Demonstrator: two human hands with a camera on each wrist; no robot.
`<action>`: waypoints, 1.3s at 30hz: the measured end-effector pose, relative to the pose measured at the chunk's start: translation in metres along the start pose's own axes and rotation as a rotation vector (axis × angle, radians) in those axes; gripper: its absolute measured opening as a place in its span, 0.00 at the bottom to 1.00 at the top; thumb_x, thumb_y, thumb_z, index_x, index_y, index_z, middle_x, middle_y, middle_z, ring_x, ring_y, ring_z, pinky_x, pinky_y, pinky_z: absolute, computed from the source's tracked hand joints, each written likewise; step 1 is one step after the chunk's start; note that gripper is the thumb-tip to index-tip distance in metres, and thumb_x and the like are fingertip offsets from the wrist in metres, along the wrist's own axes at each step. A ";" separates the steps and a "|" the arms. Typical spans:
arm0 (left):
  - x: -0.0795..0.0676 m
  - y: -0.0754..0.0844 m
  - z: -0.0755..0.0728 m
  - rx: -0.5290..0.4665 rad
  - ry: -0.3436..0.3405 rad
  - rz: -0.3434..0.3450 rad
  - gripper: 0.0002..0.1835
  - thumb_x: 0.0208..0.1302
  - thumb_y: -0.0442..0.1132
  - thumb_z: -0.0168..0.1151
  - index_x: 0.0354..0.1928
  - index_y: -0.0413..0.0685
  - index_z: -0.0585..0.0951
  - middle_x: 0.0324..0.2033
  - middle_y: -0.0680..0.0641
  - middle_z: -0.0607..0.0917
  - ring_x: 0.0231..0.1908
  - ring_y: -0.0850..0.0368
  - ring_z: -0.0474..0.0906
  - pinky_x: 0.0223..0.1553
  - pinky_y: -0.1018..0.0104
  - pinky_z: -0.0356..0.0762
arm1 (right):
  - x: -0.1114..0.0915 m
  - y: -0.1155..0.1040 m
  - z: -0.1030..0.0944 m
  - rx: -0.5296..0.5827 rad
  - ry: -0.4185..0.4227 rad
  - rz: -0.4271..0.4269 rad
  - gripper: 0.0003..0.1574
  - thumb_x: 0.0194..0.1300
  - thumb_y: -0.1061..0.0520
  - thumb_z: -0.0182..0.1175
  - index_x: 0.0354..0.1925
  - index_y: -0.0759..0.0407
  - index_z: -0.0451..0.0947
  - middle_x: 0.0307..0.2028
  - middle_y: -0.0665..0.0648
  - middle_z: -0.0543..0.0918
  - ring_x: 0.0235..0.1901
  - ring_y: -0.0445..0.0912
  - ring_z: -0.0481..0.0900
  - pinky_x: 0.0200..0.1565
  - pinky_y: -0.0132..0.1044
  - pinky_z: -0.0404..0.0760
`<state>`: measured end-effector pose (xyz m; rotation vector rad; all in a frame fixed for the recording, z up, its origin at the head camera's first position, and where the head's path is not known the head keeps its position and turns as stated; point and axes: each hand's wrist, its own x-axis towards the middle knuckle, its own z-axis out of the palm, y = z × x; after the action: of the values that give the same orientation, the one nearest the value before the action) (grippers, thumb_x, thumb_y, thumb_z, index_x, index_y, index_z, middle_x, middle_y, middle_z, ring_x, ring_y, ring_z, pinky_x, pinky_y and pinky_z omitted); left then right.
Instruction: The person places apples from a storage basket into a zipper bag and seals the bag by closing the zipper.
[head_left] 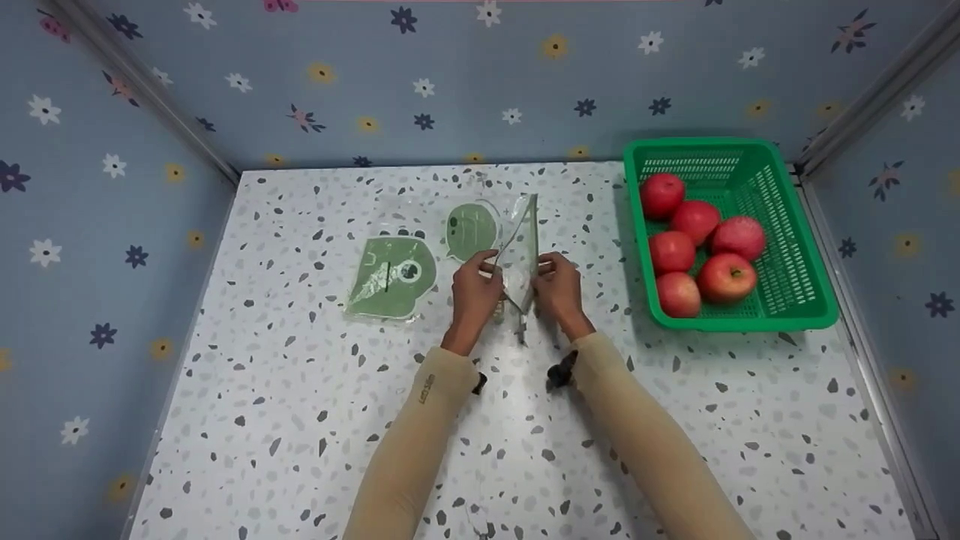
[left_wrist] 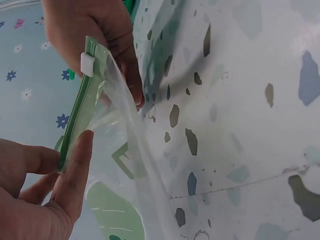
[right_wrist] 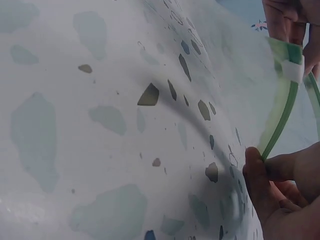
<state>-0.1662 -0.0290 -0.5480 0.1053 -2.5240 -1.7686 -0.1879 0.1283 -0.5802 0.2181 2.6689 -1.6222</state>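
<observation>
A clear plastic slider bag (head_left: 517, 279) with a green zip strip stands with its mouth spread apart between my two hands. My left hand (head_left: 475, 291) pinches one side of the mouth, and my right hand (head_left: 559, 289) pinches the opposite side. A white slider (left_wrist: 87, 64) sits near one end of the zip strip (right_wrist: 283, 120). Left of the hands lie a rounded green print (head_left: 472, 229) and a larger green cartoon print with an eye (head_left: 390, 279), both on clear plastic. Whether these prints belong to the same bag, I cannot tell.
A green plastic basket (head_left: 806, 300) stands at the right of the speckled white table (head_left: 285, 420). Several red apples (head_left: 726, 277) lie along its left side. Flower-patterned walls (head_left: 450, 82) close in the back and both sides.
</observation>
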 end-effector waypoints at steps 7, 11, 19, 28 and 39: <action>0.003 0.001 -0.005 -0.155 -0.007 -0.033 0.17 0.75 0.27 0.59 0.62 0.34 0.83 0.39 0.37 0.86 0.27 0.55 0.87 0.31 0.64 0.90 | 0.003 0.002 -0.004 0.024 0.004 0.022 0.18 0.68 0.73 0.59 0.56 0.70 0.78 0.47 0.69 0.86 0.46 0.60 0.86 0.47 0.50 0.87; 0.004 0.001 -0.005 -0.227 0.016 -0.034 0.15 0.76 0.27 0.59 0.60 0.30 0.83 0.39 0.33 0.84 0.27 0.56 0.85 0.33 0.62 0.91 | 0.006 0.003 -0.006 0.027 0.010 0.025 0.16 0.67 0.74 0.60 0.53 0.71 0.79 0.46 0.70 0.87 0.45 0.60 0.86 0.47 0.50 0.87; 0.003 0.004 -0.006 -0.329 0.037 -0.054 0.15 0.79 0.29 0.57 0.60 0.26 0.81 0.39 0.37 0.81 0.33 0.53 0.86 0.39 0.62 0.91 | 0.012 0.006 -0.009 0.035 0.027 0.051 0.16 0.65 0.74 0.60 0.51 0.71 0.80 0.45 0.69 0.87 0.44 0.58 0.86 0.46 0.46 0.85; 0.006 0.004 0.002 -0.372 0.021 -0.108 0.15 0.80 0.29 0.55 0.62 0.29 0.81 0.41 0.38 0.80 0.31 0.60 0.82 0.39 0.61 0.91 | 0.013 0.003 -0.012 0.029 0.031 0.028 0.17 0.69 0.73 0.58 0.55 0.70 0.79 0.48 0.69 0.86 0.48 0.60 0.86 0.49 0.51 0.87; 0.006 -0.001 0.009 -0.389 0.000 -0.159 0.16 0.80 0.30 0.56 0.63 0.33 0.81 0.41 0.41 0.80 0.30 0.60 0.81 0.39 0.62 0.91 | 0.011 -0.007 -0.022 -0.039 0.050 -0.091 0.16 0.73 0.67 0.61 0.57 0.72 0.78 0.50 0.69 0.84 0.48 0.60 0.86 0.50 0.51 0.87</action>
<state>-0.1732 -0.0218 -0.5517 0.2924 -2.1719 -2.2804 -0.1984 0.1461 -0.5650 0.1407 2.7844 -1.6075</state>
